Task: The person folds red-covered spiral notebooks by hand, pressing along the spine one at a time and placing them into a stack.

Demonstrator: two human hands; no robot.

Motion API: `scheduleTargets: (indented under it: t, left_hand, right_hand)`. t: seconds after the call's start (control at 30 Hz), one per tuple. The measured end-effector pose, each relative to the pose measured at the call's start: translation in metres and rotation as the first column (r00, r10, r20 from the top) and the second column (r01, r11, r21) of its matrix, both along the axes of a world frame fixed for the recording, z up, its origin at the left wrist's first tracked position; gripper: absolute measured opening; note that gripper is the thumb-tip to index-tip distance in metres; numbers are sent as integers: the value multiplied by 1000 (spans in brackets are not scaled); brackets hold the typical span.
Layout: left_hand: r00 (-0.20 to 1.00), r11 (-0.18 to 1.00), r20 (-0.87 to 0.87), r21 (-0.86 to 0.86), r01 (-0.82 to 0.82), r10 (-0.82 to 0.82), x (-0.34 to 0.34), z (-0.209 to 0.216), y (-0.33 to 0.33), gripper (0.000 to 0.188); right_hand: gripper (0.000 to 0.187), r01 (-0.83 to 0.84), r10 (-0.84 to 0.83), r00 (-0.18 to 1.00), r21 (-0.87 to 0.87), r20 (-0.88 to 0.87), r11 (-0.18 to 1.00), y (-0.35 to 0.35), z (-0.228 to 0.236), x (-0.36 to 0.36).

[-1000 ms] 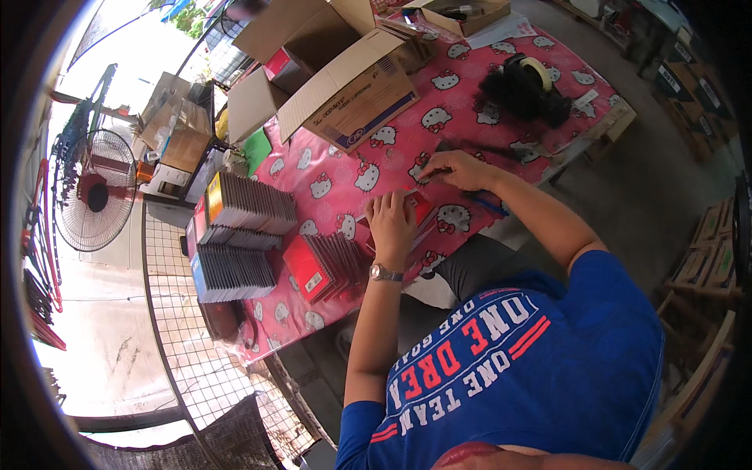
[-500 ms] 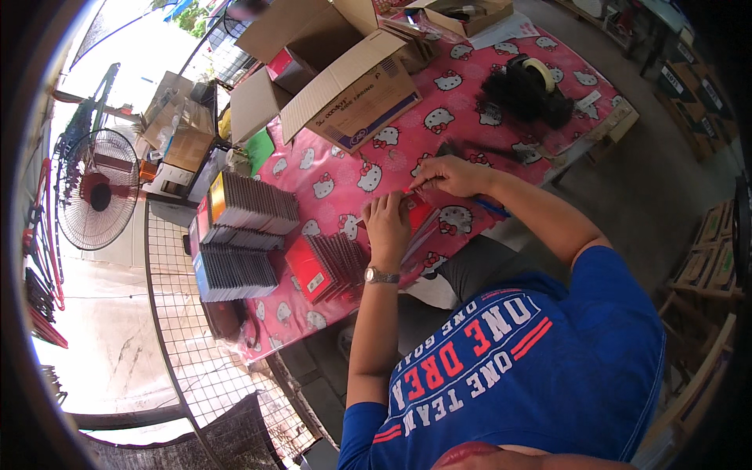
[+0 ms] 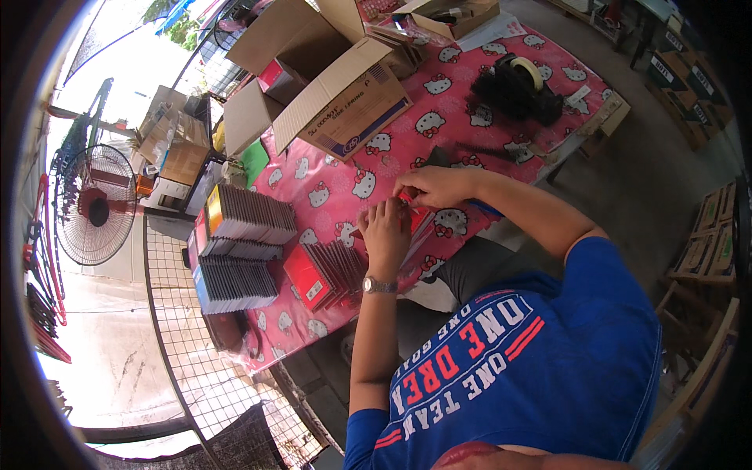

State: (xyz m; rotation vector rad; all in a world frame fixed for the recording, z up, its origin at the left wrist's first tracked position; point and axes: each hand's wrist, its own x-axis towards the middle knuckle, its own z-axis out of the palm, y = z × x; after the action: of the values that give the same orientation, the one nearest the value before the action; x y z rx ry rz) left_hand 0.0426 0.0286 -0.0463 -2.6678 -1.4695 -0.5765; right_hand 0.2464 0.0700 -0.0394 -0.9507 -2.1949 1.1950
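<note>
A red-covered notebook (image 3: 421,222) lies at the table's near edge, partly hidden under my hands. My left hand (image 3: 384,225), with a wristwatch on its wrist, is closed over the notebook's left side, fingers together. At its far edge my right hand (image 3: 439,186) is closed in a pinch with bent fingertips. Whatever is between those fingertips is too small to make out. Left of my left hand stands a row of red spiral-bound notebooks (image 3: 317,274). Beyond my right hand lies a loose dark coil (image 3: 487,150).
Farther left stand stacks of spiral notebooks (image 3: 247,215) with yellow and blue covers. An open cardboard box (image 3: 356,110) sits at the back. A black tangled pile (image 3: 509,94) and a tape roll (image 3: 529,72) lie at the right of the pink tablecloth (image 3: 317,193). A fan (image 3: 95,205) stands left.
The view has shifted slightly. My right fingertips have moved a little left, closer to my left hand, at the notebook's far edge. My left hand stays on the notebook.
</note>
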Motion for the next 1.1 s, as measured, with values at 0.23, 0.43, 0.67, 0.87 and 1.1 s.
scheduleTargets:
  t: [0.23,0.43,0.67,0.87,1.1]
  left_hand:
    - [993,993,63,61,-99,95,-2,-10,5,22]
    - [996,996,81,-77,-37,43,-14,-14,-3,20]
    - [970,970,69,58,-238,233,-24,-18,-26,26]
    - [988,998,146,13,-58,55,-10,-15,-17,31]
    - [983,998,175,24,-60,55,-14,-22,-14,41]
  right_hand:
    - [41,198,-193,974,-25,117,980,85,-65,36]
    - [62,236,-558,591,537,583,810,61,-110,24]
    - [45,-287,-23,866,-533,-500,796,42,-12,22]
    - [40,-421,44,841,-601,-539,679,31,-11,26]
    - [44,-297,24,898,-567,-439,768,21,2,20]
